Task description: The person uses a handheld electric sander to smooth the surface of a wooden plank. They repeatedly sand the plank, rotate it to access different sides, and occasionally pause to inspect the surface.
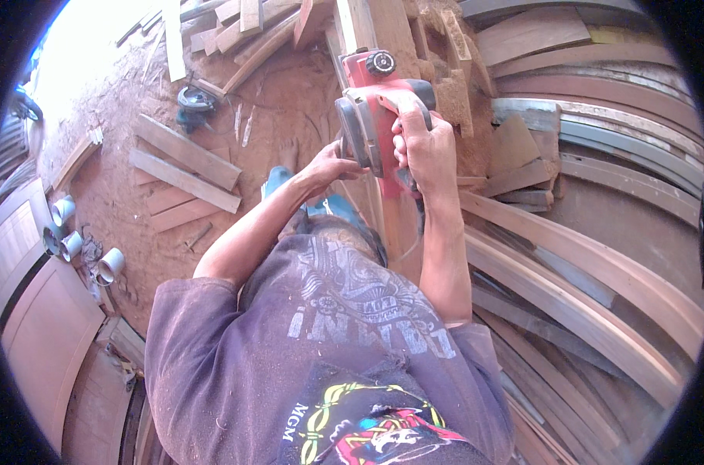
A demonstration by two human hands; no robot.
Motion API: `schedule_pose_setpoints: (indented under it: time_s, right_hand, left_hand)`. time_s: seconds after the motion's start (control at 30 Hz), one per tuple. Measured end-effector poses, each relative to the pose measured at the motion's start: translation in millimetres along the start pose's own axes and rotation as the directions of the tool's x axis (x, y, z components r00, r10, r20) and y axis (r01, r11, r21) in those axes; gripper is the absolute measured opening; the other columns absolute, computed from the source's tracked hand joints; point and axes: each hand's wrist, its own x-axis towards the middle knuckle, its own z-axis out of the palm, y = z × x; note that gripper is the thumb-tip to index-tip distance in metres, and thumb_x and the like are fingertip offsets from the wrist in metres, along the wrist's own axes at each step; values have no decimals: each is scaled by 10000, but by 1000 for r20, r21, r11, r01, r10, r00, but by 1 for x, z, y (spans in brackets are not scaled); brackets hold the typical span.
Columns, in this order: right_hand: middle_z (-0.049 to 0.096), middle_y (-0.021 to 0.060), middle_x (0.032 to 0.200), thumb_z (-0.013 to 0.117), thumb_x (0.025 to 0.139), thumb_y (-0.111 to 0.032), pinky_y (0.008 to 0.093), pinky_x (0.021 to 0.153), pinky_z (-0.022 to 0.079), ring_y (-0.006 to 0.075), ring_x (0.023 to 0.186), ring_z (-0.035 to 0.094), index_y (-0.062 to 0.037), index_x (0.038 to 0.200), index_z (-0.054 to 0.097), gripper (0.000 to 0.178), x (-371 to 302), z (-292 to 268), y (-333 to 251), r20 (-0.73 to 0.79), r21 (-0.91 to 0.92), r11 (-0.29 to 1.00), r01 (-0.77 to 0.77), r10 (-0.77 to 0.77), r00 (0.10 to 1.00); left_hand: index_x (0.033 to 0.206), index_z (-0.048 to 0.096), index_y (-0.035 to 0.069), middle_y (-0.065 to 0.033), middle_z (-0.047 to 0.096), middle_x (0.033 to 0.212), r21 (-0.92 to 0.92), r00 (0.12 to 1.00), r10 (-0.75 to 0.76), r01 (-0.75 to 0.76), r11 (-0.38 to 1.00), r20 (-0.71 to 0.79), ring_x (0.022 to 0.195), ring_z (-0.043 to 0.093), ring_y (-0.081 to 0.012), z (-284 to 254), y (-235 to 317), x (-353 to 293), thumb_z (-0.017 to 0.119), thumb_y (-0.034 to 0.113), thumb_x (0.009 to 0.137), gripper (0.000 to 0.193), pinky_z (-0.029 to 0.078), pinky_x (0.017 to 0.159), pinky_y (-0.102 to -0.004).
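A red and black electric hand planer (389,99) with a black knob at its far end sits on a long wooden board (402,229) in front of me. My right hand (428,147) is wrapped round its rear handle, and a dark cord hangs below. At the planer's left side, my left hand (328,167) has its fingers curled against the near end of the dark side cover. The undersides of those fingers are hidden, as is the planer's sole.
Long planks (576,302) are stacked at the right. Wooden blocks (445,62) stand beyond the planer. Loose boards (185,178) and a teal power tool (197,102) lie on the dusty floor. White cups (110,265) and door-like panels (46,333) are at the left.
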Motion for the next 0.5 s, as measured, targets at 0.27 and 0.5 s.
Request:
schedule_pose_setpoints:
  time_s: [0.27, 0.5]
  right_hand:
    - [605, -21, 660, 687, 1006, -411, 271, 493, 432, 63, 537, 574, 6, 984, 818, 437, 50, 14, -25, -7, 13, 1000, 19, -19, 1000]
    - [586, -26, 632, 686, 998, -457, 258, 463, 402, 55, 516, 541, -8, 928, 788, 466, 91, 29, -60, -4, 28, 999, 28, -28, 1000]
  left_hand:
    - [1349, 574, 73, -15, 654, 1122, 52, 1000, 4, -4, 999, -5, 998, 652, -134, 4, 37, -1, 830, 82, 839, 571, 549, 867, -314]
    - [1325, 553, 63, -27, 631, 1120, 95, 999, -33, 30, 995, 29, 1023, 629, -130, 8, 65, -2, 924, 219, 790, 670, 560, 848, -323]
